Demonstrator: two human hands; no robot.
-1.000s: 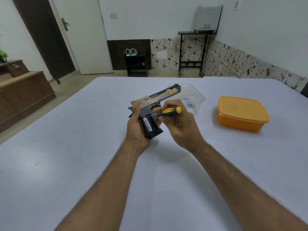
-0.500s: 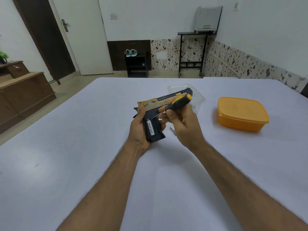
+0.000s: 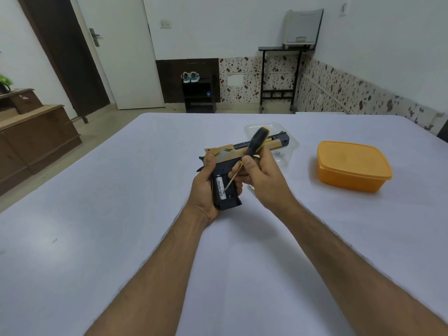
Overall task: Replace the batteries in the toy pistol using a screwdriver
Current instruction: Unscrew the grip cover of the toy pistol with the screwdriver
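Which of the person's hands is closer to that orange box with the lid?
Right. The right hand, holding the screwdriver, sits between the toy pistol and the orange box; the left hand is farther off.

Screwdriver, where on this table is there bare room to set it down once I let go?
Bare cloth lies left of the left hand, and between the right hand and the orange box. It is crowded behind the toy pistol, where the clear container sits.

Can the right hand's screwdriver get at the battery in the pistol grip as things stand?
Probably yes: the battery lies uncovered, and the screwdriver tip already sits at its edge.
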